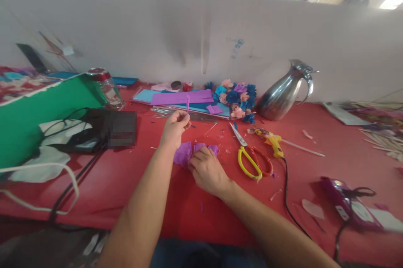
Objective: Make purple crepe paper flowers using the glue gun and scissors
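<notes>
My left hand (pixel 174 128) is raised a little above the red table (pixel 132 175) and pinches a thin purple paper strip (pixel 188 103) that stands upright from its fingers. My right hand (pixel 208 171) rests on the table with its fingers curled onto a small heap of purple paper pieces (pixel 185 152). The heap lies between my two hands. Yellow-and-red scissors (pixel 252 160) lie just right of my right hand.
A yellow glue gun (pixel 271 140) with a black cord lies beside the scissors. Paper flowers (pixel 236 98), purple and blue sheets (pixel 182 97) and a steel jug (pixel 283 92) stand at the back. A green sheet, a glass jar (pixel 107 85), a black bag and cables occupy the left; sticks lie far right.
</notes>
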Demonstrator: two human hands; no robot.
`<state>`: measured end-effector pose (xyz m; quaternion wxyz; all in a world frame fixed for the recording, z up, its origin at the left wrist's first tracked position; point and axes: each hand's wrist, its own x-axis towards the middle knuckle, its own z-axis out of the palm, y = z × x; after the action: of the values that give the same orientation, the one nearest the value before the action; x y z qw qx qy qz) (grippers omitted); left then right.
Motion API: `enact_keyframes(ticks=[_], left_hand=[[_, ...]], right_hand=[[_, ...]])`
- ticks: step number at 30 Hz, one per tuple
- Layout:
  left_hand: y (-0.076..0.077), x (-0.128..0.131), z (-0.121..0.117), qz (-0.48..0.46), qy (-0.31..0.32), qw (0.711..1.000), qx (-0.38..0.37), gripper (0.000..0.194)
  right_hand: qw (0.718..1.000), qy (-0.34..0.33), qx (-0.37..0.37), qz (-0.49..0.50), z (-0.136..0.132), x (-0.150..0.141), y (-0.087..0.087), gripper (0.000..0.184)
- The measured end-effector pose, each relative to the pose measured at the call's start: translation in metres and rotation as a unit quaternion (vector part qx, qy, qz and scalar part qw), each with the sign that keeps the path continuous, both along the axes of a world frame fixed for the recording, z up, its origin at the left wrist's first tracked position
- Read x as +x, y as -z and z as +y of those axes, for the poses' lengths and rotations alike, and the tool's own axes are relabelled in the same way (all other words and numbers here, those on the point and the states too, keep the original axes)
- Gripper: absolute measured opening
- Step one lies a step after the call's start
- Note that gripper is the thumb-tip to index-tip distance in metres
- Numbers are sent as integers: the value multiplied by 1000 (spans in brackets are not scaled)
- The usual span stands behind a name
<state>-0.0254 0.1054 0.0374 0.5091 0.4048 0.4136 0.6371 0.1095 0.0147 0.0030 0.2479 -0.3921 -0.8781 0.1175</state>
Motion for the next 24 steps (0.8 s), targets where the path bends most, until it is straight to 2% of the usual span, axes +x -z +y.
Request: enact_keyframes(ticks=[4,6,8,10,11,12,15,17,19,20,22,24], left_hand=[[-1,1,-2,10,15,1000,-5,21],[-2,2,-2,19,28,999,-6,18],[-1,2,-2,34,45,998,-11,15],[1,4,-2,55,57,997,-18,11],[2,4,-2,63,60,996,-22,10],[2,5,-1,70,61,995,-25,9],[2,6,-1,66,58,996,-34,10],[1,6,-1,55,56,996,-36,11],[1,5,-1,55,55,996,-36,11],[1,5,-2,61,54,996,-37,11],[1,4,-2,84,55,994,-43,11],[1,4,-4,113,59,990,-57,13]], right_hand=[[985,57,-71,150,10,10,-2,14],[953,106,-148,241,19,18,-3,13],[908,144,-224,323,27,28,-4,15],[883,166,-246,363,32,34,-7,18],[890,163,-236,354,31,35,-9,18],[909,147,-219,324,29,34,-11,17],[978,45,-147,141,12,22,-16,8],[993,-10,-117,22,0,13,-16,6],[991,-28,-129,-15,-5,7,-14,9],[988,-22,-150,8,-4,7,-14,11],[970,9,-210,125,3,11,-13,10],[913,45,-288,285,15,19,-13,7]])
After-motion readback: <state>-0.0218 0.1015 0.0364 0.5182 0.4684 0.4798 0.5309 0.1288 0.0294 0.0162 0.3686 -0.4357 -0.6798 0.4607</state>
